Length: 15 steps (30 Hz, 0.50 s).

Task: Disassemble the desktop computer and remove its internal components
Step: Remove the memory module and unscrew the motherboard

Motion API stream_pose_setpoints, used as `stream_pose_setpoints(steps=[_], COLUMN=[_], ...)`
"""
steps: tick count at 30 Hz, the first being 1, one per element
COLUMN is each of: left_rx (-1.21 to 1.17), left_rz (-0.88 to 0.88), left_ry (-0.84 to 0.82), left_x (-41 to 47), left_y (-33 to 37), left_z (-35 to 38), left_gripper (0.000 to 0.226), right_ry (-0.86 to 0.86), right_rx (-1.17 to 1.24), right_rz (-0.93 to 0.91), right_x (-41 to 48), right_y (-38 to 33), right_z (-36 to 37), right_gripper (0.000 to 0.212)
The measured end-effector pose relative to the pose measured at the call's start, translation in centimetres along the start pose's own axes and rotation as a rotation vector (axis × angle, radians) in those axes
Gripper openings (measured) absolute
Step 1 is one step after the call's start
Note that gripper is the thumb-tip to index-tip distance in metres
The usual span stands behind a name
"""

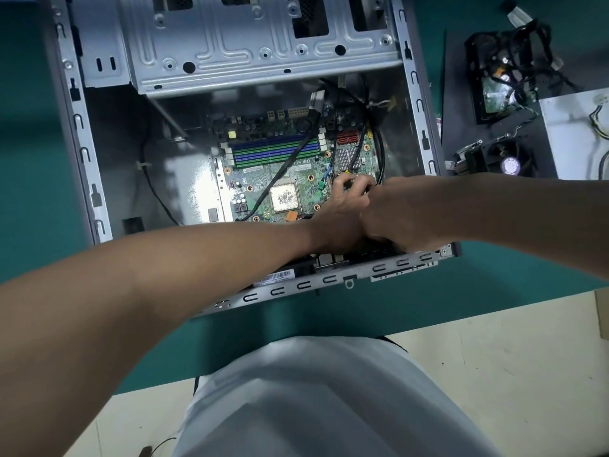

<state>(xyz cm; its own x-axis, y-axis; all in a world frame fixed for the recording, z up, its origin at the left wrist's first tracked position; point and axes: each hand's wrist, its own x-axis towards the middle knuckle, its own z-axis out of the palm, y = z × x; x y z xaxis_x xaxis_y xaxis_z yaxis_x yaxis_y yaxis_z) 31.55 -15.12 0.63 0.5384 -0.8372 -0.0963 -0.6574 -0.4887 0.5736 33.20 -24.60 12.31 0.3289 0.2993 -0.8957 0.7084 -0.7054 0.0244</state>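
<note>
Over mobo [263, 179] in case [82, 153], L hand [342, 209] fingers [354, 188] pinch a connector [347, 175]; R hand [405, 209] fingers hidden, can't tell.

Green motherboard [283, 179]; blue, green RAM slots [273, 151]; teal table [33, 159].

Electronics workshop: green mat [33, 159], loose parts [491, 94]

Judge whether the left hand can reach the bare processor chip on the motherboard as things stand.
Probably yes: the left hand lies just beside the processor chip, whose top is uncovered in the open case.
</note>
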Motion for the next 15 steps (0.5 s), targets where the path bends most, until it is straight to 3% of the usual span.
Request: stream_pose_setpoints(steps=[6,15], left_rx=[0.050,-0.076], left_rz=[0.001,-0.012], left_ry=[-0.002,0.114], left_x=[0.0,-0.4], left_y=[0.1,0.1], left_z=[0.2,0.1], left_gripper=[0.037,0.026], right_ry=[0.013,-0.005], right_rx=[-0.006,0.014], right_rz=[-0.017,-0.017], right_x=[0.1,-0.1], right_y=[0.3,0.3], right_z=[0.5,1.2], right_gripper=[0.018,0.019])
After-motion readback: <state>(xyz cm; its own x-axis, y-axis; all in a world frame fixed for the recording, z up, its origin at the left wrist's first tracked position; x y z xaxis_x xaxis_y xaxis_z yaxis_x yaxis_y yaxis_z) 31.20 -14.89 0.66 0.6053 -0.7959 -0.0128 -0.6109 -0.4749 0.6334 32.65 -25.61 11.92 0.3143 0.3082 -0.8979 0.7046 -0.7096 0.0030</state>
